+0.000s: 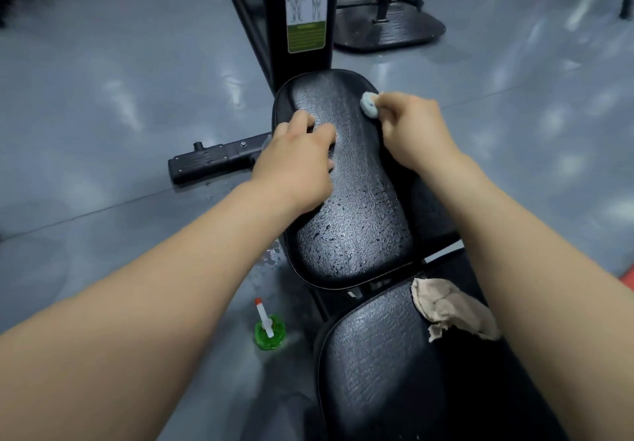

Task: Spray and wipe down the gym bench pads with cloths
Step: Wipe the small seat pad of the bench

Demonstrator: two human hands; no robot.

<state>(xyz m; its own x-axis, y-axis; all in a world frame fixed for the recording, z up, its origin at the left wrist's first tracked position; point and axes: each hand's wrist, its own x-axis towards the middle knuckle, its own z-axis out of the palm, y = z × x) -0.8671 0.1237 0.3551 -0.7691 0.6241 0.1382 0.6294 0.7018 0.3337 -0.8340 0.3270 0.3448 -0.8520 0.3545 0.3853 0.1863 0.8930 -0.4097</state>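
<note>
The far black bench pad [353, 227] is wet with droplets over its near half. At the pad's far right edge my right hand [411, 131] pinches a small pale blue cloth [368, 104] against the surface. My left hand [295, 159] lies on the pad's left side with curled fingers, and slivers of a grey cloth show at its edges. On the near pad [377, 365] a crumpled beige cloth [453, 310] lies loose on the right side. A green spray bottle [269, 332] with a white and red nozzle stands on the floor to the left of the bench.
A black upright post with an exercise diagram label [307, 11] rises just beyond the far pad. A black frame foot [212, 159] sticks out left on the grey floor. Small wet patches [272, 257] mark the floor beside the bench. Other gym machines [387, 11] stand behind.
</note>
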